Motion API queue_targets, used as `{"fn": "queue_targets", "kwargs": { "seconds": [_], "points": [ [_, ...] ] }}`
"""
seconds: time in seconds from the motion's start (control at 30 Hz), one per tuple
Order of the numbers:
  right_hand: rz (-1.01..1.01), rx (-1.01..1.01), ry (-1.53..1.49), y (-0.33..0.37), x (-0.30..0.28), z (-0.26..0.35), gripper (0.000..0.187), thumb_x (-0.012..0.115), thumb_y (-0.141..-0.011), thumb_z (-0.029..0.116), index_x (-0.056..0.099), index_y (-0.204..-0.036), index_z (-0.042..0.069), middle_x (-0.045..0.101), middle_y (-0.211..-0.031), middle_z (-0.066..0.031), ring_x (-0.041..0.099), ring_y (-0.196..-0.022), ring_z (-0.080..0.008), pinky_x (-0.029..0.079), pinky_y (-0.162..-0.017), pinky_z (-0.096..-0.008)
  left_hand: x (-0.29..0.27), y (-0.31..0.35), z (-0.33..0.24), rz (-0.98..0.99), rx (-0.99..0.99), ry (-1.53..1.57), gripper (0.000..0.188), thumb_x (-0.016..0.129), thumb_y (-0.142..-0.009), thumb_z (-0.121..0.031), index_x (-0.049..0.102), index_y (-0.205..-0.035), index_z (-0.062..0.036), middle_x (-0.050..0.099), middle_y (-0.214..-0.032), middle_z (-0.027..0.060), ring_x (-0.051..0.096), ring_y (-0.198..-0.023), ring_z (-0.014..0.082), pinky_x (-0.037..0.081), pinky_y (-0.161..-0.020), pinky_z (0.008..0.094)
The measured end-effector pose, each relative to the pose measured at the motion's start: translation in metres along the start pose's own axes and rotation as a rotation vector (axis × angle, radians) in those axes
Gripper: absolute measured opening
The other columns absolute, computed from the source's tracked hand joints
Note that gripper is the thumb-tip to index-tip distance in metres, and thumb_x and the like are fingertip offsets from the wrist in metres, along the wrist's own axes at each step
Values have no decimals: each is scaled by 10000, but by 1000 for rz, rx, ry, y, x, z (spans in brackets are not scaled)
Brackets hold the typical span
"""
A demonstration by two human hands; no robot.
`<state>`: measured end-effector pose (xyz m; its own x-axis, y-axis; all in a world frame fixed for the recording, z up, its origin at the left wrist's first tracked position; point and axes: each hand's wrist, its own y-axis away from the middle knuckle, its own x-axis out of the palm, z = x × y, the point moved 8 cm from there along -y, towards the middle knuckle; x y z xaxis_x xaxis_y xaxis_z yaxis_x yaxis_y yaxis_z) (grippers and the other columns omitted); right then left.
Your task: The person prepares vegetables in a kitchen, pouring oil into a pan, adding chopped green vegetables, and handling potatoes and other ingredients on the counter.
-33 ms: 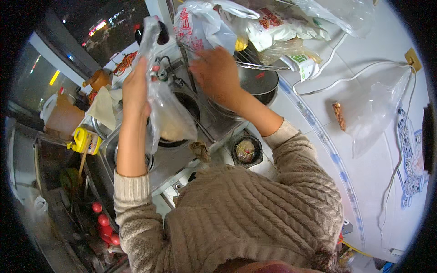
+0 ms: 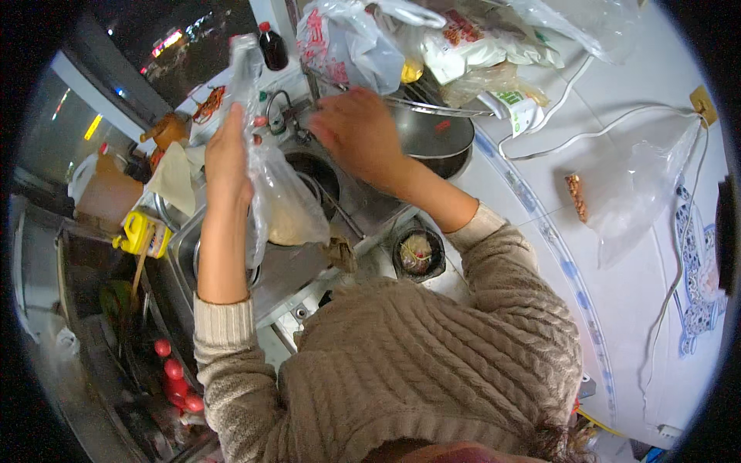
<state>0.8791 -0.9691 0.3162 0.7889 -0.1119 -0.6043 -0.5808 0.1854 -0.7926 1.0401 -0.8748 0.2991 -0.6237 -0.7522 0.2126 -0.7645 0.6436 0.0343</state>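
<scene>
My left hand [image 2: 228, 158] is closed round the upper part of a clear plastic bag [image 2: 297, 189], which hangs over the metal sink counter [image 2: 309, 266]. Something pale and rounded shows at the bag's lower part; I cannot make out its kind. Smeared by motion, my right hand [image 2: 356, 133] is to the right of the bag, just below a white plastic bag with red print [image 2: 347, 50]. Its fingertips are blurred, so whether they grip anything is not visible. The tap [image 2: 279, 100] stands between my two hands.
A wide metal pan [image 2: 440, 135] sits right of my right hand, with a rack of bags above it. A small lined bin [image 2: 419, 253] stands below. To the left are a yellow bottle [image 2: 145, 234], a jug [image 2: 106, 185] and a cloth [image 2: 176, 181]. Cords run along the right wall.
My right hand has shifted slightly left and down. The clear bag's top has tilted left, uncovering a dark bottle with a red cap. My left hand keeps its hold.
</scene>
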Motion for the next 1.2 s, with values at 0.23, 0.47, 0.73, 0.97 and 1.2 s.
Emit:
{"fn": "queue_targets", "kwargs": {
  "seconds": [0.23,0.47,0.73,0.97,1.2],
  "points": [
    [911,271,-876,59,102,138,345,707,-822,281,609,-1041,34,657,-926,-104,630,-788,-180,498,-739,-314,-113,73,42,-226,-132,297,450,444,-963,-413,648,-1027,-17,667,-871,63,560,-718,150,473,-666,299],
    [958,217,-1332,94,121,254,218,637,-864,184,638,-998,12,652,-841,-36,575,-762,-101,460,-708,-271,-206,175,69,-276,-8,534,565,276,-997,-436,606,-1102,11,644,-1006,100,573,-910,206,451,-853,341],
    [1448,431,-1661,167,93,379,193,589,-866,123,626,-1019,12,639,-924,-19,567,-840,-89,434,-767,-237,-294,389,120,-559,217,309,314,580,-887,-153,547,-1170,-20,595,-1116,59,541,-1081,167,427,-938,306],
    [1611,-19,-1568,254,25,503,238,604,-875,160,612,-1065,16,638,-972,-31,569,-888,-110,434,-801,-260,-300,572,156,-1023,263,-119,302,728,-801,-116,611,-1070,-47,618,-926,-22,545,-858,69,451,-774,222],
    [1005,-959,-1445,318,-106,605,325,709,-757,92,624,-1068,51,647,-942,-84,604,-886,-221,468,-794,-321,-287,749,183,-1456,6,-403,236,721,-780,-235,654,-909,-50,648,-799,114,614,-726,217,475,-663,332]
  ]
}}
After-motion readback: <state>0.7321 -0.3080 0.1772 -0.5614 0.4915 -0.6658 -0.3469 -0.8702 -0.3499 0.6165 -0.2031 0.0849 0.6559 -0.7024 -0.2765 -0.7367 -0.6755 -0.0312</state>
